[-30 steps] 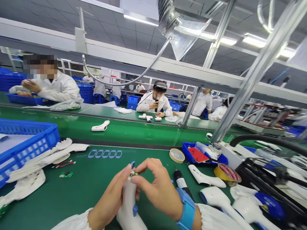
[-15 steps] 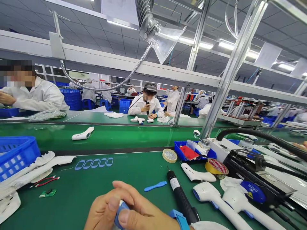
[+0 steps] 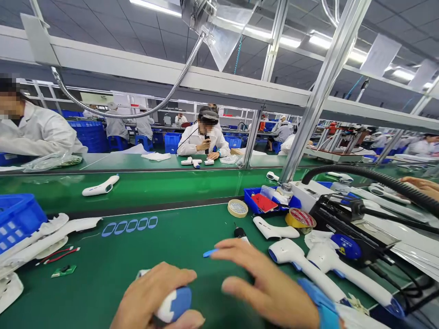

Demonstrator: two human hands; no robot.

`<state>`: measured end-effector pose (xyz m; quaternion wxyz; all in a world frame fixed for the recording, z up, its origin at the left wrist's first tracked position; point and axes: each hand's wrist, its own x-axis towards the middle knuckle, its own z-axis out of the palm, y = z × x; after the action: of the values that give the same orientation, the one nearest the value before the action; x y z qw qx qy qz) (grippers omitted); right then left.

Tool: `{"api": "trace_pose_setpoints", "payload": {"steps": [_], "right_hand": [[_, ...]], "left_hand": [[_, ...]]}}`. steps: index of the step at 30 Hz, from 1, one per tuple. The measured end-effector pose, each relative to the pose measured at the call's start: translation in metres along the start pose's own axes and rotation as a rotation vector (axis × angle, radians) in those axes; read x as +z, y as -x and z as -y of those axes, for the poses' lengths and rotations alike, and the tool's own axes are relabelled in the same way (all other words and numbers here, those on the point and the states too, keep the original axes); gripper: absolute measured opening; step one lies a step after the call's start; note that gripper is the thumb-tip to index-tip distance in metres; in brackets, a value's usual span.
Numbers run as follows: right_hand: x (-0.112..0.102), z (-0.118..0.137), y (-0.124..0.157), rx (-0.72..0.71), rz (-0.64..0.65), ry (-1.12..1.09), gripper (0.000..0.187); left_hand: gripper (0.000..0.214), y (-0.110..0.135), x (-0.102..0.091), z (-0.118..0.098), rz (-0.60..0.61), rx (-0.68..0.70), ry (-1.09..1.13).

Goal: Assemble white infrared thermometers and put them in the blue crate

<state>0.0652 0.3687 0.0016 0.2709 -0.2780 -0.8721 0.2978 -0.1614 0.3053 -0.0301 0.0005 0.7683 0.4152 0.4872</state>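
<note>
From the head camera, the left hand (image 3: pixel 154 292) curls closed around a white-and-blue plastic thermometer housing (image 3: pixel 173 304) just above the green tabletop (image 3: pixel 103 278) — the right hand (image 3: pixel 264 283) spreads open, its fingers (image 3: pixel 236 249) just beside a small blue plastic pry tool (image 3: pixel 210 252), near white plastic thermometer housings (image 3: pixel 295 258).

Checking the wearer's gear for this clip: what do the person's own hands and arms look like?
The left hand and right hand are bare, with no gloves. The right wrist wears a blue wristband, with a white sleeve beyond it at the bottom edge of the view. The left sleeve is out of view.
</note>
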Motion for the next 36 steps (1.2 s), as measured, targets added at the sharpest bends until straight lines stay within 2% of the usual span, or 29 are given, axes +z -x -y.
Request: {"api": "trace_pose_setpoints", "payload": {"steps": [2, 4, 5, 7, 9, 12, 14, 16, 18, 20, 22, 24, 26, 29, 32, 34, 36], "right_hand": [[-0.018, -0.025, 0.016, 0.010, -0.088, 0.461, 0.029], [-0.026, -0.049, 0.028, -0.045, -0.024, 0.849, 0.038], [-0.027, -0.059, 0.033, -0.101, 0.031, 0.976, 0.045], [-0.024, -0.072, 0.038, -0.234, 0.150, 1.088, 0.050], [-0.018, -0.079, 0.038, -0.356, 0.242, 1.071, 0.042], [-0.017, -0.085, 0.036, -0.414, 0.276, 0.938, 0.035], [-0.023, -0.087, 0.035, -0.373, 0.165, 0.766, 0.039], [-0.031, -0.085, 0.031, -0.326, -0.068, 0.542, 0.037], [-0.036, -0.077, 0.020, -0.250, -0.408, 0.278, 0.033], [-0.037, -0.068, -0.001, -0.170, -0.782, -0.081, 0.035], [-0.034, -0.060, -0.029, -0.201, -1.069, -0.537, 0.027], [-0.028, -0.060, -0.059, -0.182, -1.197, -0.738, 0.022], [-0.020, -0.067, -0.082, -0.157, -1.188, -0.758, 0.023], [-0.008, -0.086, -0.102, -0.111, -1.138, -0.736, 0.026], [0.002, -0.102, -0.108, -0.066, -1.100, -0.735, 0.029], [0.005, -0.107, -0.108, -0.050, -1.080, -0.740, 0.030], [0.004, -0.103, -0.105, -0.048, -1.073, -0.743, 0.029]], "left_hand": [[0.032, 0.002, 0.005, 0.003, 0.036, 0.226, -0.228], [0.020, 0.004, 0.014, 0.004, 0.110, 0.436, -0.407], [0.014, 0.005, 0.020, 0.003, 0.155, 0.513, -0.470], [0.009, 0.009, 0.034, 0.002, 0.245, 0.587, -0.549], [0.008, 0.013, 0.049, 0.003, 0.299, 0.561, -0.568], [0.019, 0.022, 0.068, 0.006, 0.350, 0.421, -0.570], [0.031, 0.026, 0.078, 0.009, 0.358, 0.366, -0.574], [0.036, 0.027, 0.084, 0.010, 0.354, 0.358, -0.576], [0.035, 0.025, 0.087, 0.008, 0.400, 0.344, -0.574], [0.034, 0.022, 0.088, 0.006, 0.464, 0.328, -0.573], [0.035, 0.020, 0.088, 0.005, 0.493, 0.327, -0.567], [0.036, 0.021, 0.091, 0.007, 0.480, 0.341, -0.563], [0.037, 0.025, 0.095, 0.013, 0.412, 0.383, -0.557], [0.034, 0.032, 0.105, 0.023, 0.261, 0.470, -0.554], [0.015, 0.035, 0.112, 0.027, 0.157, 0.495, -0.570], [0.017, 0.032, 0.109, 0.024, 0.103, 0.482, -0.555], [0.022, 0.025, 0.099, 0.020, 0.109, 0.458, -0.497]]}}
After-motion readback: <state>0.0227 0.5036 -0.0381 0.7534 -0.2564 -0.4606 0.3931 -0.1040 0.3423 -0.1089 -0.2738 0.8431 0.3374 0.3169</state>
